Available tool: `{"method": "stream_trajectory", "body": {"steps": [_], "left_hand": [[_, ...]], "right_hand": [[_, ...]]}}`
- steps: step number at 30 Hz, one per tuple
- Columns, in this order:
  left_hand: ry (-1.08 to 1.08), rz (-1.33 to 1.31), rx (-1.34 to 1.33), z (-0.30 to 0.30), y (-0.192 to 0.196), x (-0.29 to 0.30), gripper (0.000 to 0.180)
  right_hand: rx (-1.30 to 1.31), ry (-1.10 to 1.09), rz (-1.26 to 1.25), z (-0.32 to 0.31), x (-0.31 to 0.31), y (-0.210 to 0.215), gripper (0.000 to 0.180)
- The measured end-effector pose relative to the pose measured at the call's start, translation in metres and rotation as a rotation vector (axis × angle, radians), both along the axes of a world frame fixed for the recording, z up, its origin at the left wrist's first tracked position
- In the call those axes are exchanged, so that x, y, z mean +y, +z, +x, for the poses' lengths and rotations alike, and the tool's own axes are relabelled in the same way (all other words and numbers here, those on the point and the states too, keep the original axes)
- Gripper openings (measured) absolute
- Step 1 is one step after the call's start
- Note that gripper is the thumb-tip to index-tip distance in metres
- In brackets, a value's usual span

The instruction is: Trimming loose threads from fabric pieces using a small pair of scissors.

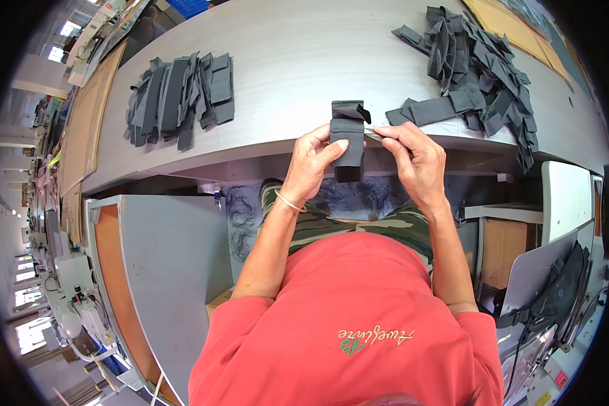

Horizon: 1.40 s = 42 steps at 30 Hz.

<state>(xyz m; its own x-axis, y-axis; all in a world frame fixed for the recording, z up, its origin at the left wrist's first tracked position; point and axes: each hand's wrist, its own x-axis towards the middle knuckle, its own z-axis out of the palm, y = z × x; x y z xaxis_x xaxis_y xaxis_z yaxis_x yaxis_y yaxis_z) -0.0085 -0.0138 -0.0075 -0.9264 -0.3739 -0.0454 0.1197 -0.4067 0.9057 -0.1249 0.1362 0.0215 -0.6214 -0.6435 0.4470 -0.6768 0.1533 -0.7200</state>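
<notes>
Gripping dark fabric piece [348,139] — small tool [374,137] mostly hidden.

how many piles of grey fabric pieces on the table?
2. One pile lies at the table's left, a bigger heap at its right. A single folded piece is held apart in both hands.

The middle of the folded dark grey fabric strip [348,139] is being covered by the left hand [311,166]. The small metal tool [374,136] is being mostly hidden inside the right hand [416,159]; its kind cannot be told.
</notes>
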Motion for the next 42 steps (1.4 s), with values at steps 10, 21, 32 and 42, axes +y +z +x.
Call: {"method": "stream_trajectory", "body": {"steps": [10,21,32,42], "left_hand": [[-0.007,-0.03,-0.045,0.003,0.001,0.0,0.028],[0.133,-0.867,0.116,-0.002,0.037,-0.007,0.031],[0.09,-0.248,0.026,0.007,-0.008,0.004,0.028],[0.133,0.04,-0.184,0.005,-0.018,0.007,0.025]], "right_hand": [[-0.508,0.157,-0.217,-0.001,-0.002,0.003,0.035],[-0.296,0.116,-0.414,-0.017,-0.015,0.074,0.009],[-0.435,0.313,0.038,-0.008,-0.016,-0.001,0.028],[-0.466,0.211,-0.008,-0.006,-0.026,-0.011,0.012]]}}
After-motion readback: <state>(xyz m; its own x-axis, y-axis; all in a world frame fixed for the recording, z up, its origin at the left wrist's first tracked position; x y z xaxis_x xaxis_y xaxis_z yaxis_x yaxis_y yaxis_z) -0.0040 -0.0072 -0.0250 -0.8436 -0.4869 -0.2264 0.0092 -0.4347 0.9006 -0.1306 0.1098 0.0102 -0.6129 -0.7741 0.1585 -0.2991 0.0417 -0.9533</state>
